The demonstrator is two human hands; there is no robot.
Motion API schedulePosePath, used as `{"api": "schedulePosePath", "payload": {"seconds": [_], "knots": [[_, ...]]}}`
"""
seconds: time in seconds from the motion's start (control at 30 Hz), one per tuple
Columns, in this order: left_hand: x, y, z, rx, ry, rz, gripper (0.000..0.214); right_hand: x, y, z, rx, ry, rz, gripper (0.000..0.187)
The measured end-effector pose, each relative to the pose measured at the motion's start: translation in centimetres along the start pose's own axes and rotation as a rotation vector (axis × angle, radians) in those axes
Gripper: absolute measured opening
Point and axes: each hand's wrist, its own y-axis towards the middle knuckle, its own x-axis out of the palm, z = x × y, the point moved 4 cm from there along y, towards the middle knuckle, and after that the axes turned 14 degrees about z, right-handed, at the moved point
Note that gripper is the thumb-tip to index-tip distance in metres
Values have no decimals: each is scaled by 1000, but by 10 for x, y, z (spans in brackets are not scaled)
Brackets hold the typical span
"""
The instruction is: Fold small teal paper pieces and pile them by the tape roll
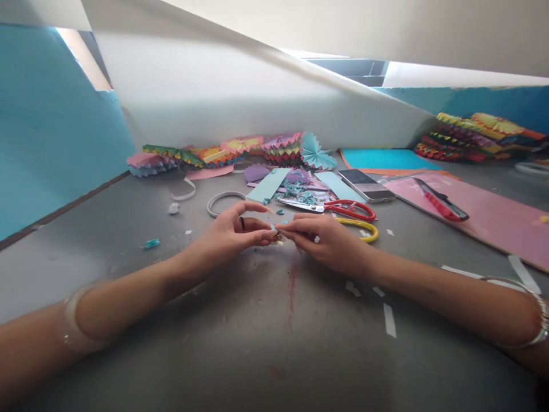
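My left hand (234,233) and my right hand (321,240) meet at the fingertips over the grey floor (257,320). Between them both pinch a tiny bundle of pale paper scraps (275,238), partly hidden by my fingers. Just beyond my right hand lie red-handled scissors (349,210), with a yellow handle loop (364,229) curving out from under that hand. A pale teal paper strip (262,186) and a heap of cut teal bits (300,194) lie ahead of my fingers.
Pleated multicoloured paper fans (240,151) stand along the white wall (214,86). To the right lie a smartphone (364,186), a pink board (480,220) carrying a red-and-black cutter (441,200), and more folded fans (480,137). Paper offcuts and loops lie scattered around.
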Motion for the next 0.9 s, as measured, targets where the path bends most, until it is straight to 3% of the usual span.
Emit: {"api": "schedulePosePath", "payload": {"seconds": [0.9], "knots": [[4,0,3,13,13,-37,36,-8,-1,-3,-8,-20,-9,24]]}}
